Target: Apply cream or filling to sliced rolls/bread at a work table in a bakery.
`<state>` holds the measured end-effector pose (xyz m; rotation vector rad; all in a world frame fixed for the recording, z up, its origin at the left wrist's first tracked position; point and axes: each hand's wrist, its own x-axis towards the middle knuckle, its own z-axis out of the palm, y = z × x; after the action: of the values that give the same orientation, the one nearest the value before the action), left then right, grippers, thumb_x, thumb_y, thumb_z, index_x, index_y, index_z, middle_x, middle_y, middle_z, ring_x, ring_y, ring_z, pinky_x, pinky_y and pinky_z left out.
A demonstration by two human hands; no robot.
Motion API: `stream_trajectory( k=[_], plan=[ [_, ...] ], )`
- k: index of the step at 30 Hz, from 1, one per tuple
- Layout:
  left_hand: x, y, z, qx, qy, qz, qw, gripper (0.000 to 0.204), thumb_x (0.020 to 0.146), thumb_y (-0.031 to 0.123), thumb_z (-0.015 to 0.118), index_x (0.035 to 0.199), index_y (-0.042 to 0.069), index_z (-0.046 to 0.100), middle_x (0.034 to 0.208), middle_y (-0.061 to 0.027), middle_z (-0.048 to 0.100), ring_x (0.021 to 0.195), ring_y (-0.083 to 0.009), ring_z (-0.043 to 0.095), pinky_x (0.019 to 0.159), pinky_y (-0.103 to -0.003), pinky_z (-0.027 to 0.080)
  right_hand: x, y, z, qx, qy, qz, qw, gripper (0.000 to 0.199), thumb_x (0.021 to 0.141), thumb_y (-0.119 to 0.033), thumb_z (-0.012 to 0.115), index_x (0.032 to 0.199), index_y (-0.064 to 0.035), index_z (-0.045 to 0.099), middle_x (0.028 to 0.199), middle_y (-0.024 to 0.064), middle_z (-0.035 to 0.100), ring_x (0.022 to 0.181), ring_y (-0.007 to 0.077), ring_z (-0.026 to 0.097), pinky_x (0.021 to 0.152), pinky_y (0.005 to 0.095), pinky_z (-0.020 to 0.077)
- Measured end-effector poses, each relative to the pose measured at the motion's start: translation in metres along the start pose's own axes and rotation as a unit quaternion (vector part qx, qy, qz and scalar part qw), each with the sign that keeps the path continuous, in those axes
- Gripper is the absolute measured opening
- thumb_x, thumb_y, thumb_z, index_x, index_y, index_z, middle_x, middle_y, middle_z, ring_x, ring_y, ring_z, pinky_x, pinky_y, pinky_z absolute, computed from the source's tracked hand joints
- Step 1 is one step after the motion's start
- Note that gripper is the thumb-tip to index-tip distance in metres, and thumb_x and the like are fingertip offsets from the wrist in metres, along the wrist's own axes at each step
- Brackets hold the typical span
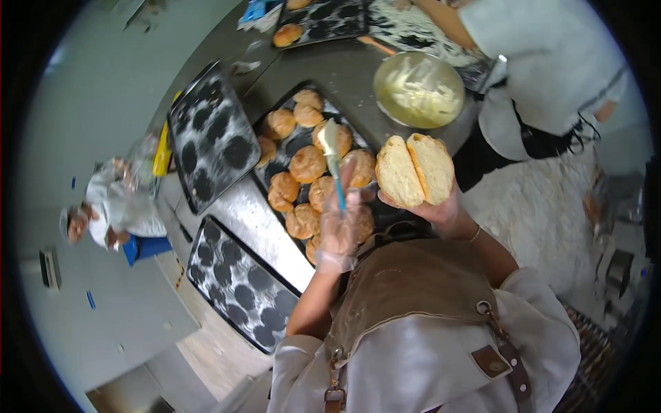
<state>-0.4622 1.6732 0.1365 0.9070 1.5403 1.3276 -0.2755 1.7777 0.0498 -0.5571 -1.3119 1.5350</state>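
My right hand [441, 210] holds a split bun [414, 169], opened like a book with its pale cut faces up. My left hand [341, 227], in a clear plastic glove, grips a small spatula [333, 162] with a blue handle; its blade points up and carries some cream. Both hands hover over a dark baking tray [275, 113] that holds several golden round buns [307, 164]. A metal bowl of pale cream [418, 89] stands on the steel table beyond the bun.
Two dark trays [210, 138] [241, 286] with round flour marks lie at the left. Another tray with one bun [287, 34] sits at the far end. A person in white [551, 62] stands at upper right, another [113, 206] at far left.
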Motion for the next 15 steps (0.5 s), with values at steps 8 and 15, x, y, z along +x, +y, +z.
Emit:
stream_trajectory(
  k=[8,15],
  plan=[
    [0.104,0.023,0.037,0.320,-0.019,0.057,0.946,0.032,0.094,0.017,0.058,0.120,-0.003,0.059,0.102,-0.0249,0.066,0.093,-0.0368,0.065,0.084,-0.041,0.050,0.001,-0.020,-0.102,0.547,0.077,0.213,0.806,0.055,0.100,-0.029,0.055,0.144,-0.0047,0.032,0.143,0.0095,0.048,0.129,0.0256,0.049,0.112,0.0447,0.0377],
    [0.269,0.013,0.154,0.605,-0.214,0.054,0.765,0.024,0.086,0.009,0.057,0.106,-0.001,0.068,0.110,-0.0247,0.066,0.105,-0.0388,0.064,0.090,-0.043,0.052,-0.026,-0.007,-0.164,0.267,0.199,0.196,0.922,0.060,0.092,-0.033,0.066,0.140,-0.0074,0.041,0.138,0.0100,0.052,0.129,0.0265,0.049,0.107,0.0454,0.0409]
  ],
)
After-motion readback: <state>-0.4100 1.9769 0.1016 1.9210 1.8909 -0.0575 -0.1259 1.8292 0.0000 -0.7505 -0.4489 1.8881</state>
